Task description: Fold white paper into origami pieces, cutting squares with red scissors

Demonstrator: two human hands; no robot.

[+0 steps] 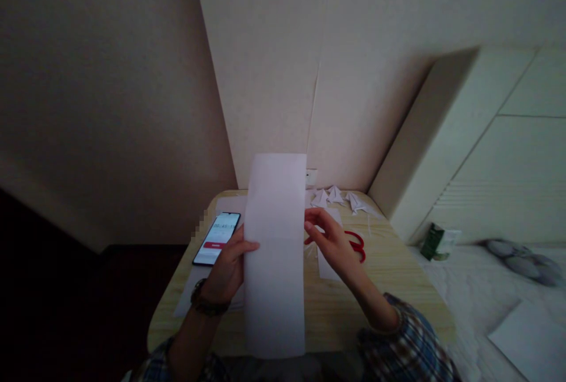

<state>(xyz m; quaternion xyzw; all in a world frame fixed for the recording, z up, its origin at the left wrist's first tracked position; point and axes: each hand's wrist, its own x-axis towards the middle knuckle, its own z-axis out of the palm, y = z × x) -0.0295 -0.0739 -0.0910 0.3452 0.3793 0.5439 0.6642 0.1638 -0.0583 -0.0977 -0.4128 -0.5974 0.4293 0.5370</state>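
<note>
A tall sheet of white paper point(275, 264) stands upright in front of me, above the table. My left hand point(230, 267) grips its left edge, thumb on the near face and the other fingers hidden behind. At the right edge is my right hand point(328, 239), its fingers bent and apart, with nothing visible between them; whether the fingertips touch the sheet is unclear. Behind my right hand lie scissors with red handles point(357, 245), their blades mostly hidden, and another white paper piece point(329, 267). A phone point(217, 236) with a lit screen lies beside my left hand.
Several folded white paper shapes point(335, 195) sit at the back right of the wooden table point(389, 287). More paper point(188, 293) lies under the phone. To the right, a bed point(469, 287) holds a green and white packet point(437, 241), grey fabric point(522, 259) and white sheets point(533, 332).
</note>
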